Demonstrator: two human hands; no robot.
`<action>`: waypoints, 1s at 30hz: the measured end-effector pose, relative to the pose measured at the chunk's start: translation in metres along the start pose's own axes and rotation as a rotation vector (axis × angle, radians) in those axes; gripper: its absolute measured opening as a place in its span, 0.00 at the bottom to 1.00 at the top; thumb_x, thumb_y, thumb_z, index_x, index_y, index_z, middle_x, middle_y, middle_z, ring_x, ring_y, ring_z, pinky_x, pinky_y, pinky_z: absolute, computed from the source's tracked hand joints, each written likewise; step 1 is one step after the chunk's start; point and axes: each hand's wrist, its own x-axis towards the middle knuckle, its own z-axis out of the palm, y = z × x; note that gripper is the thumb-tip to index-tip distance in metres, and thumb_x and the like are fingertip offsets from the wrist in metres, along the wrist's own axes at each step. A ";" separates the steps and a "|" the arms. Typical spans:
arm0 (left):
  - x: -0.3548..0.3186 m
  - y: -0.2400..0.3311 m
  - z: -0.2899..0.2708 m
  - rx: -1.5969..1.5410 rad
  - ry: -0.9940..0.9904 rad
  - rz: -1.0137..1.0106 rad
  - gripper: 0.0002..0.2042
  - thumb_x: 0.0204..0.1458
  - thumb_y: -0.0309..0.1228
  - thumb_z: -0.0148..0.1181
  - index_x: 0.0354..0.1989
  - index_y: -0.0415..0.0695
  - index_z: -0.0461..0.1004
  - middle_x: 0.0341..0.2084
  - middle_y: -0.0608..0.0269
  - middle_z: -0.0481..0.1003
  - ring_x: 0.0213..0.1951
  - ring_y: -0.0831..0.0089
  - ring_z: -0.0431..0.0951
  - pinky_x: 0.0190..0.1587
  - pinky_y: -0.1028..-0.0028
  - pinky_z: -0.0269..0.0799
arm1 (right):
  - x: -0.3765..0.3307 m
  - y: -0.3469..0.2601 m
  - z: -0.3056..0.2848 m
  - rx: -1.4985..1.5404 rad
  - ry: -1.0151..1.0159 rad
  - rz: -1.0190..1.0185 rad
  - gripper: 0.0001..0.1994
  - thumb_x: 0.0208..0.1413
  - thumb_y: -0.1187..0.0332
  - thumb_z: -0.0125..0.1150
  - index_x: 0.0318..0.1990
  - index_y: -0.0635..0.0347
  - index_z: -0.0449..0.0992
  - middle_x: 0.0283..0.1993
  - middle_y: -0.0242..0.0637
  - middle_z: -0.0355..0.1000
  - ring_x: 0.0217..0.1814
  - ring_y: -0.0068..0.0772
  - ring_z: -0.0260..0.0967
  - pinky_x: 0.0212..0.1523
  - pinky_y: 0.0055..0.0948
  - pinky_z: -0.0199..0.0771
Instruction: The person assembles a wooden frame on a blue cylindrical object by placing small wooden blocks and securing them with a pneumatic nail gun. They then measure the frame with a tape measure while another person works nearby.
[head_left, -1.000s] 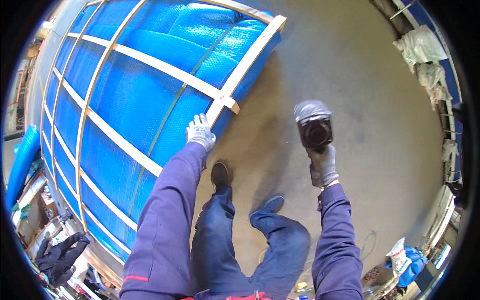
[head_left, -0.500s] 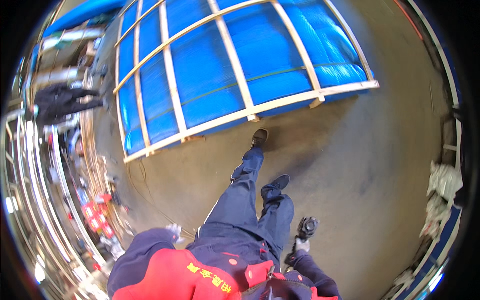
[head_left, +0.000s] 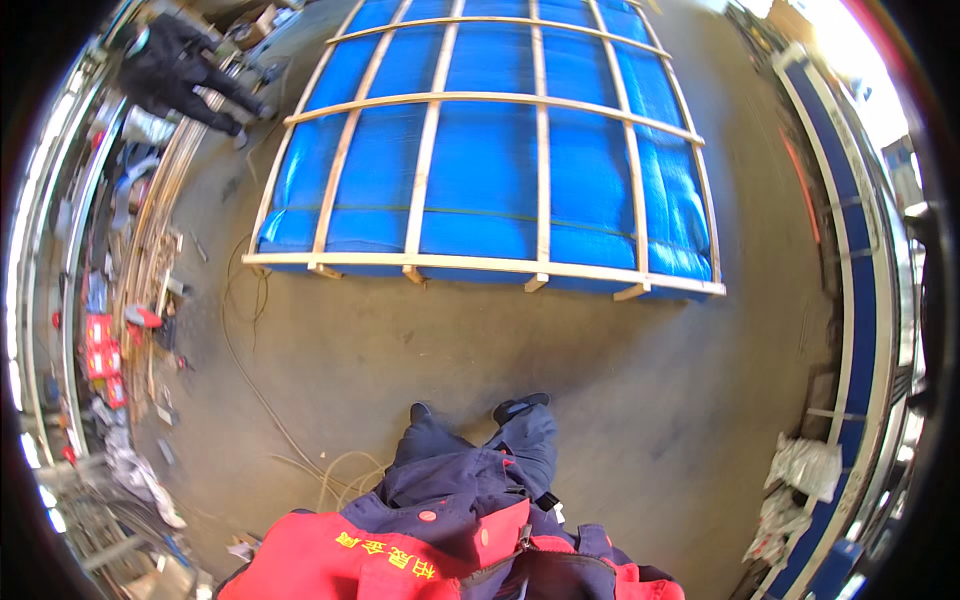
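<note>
Neither of my hands shows now; both arms are hidden below the lower edge, beside my red and dark blue jacket (head_left: 400, 555). A small black and white thing (head_left: 551, 506) sticks out by my right hip, too small to make out. Ahead of my feet lies a large, low load wrapped in blue sheeting (head_left: 480, 180). Over it runs a frame of pale wooden slats (head_left: 480, 264), with short block ends poking out under the near rail. A thin green strap (head_left: 480, 213) crosses the sheeting near its front.
A hose (head_left: 255, 385) curls over the floor on the left. Long wooden strips (head_left: 165, 215), red boxes (head_left: 102, 350) and scraps line that side. Another person in dark clothes (head_left: 175, 75) stands at the far left. Along the right run a blue and white beam (head_left: 850, 250) and plastic bags (head_left: 805, 468).
My stride has ended, with both feet now close together. The view has turned, squaring up the slatted load. Both gloved hands, the right one holding a dark round-headed tool, have left view.
</note>
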 end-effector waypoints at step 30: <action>-0.044 -0.237 0.098 -1.204 -0.001 -0.448 0.42 0.53 0.57 0.62 0.73 0.51 0.55 0.62 0.39 0.70 0.63 0.42 0.71 0.64 0.49 0.68 | -0.138 -0.468 0.528 -1.320 -0.307 -0.729 0.16 0.63 0.56 0.58 0.50 0.56 0.78 0.49 0.46 0.79 0.45 0.45 0.79 0.42 0.45 0.80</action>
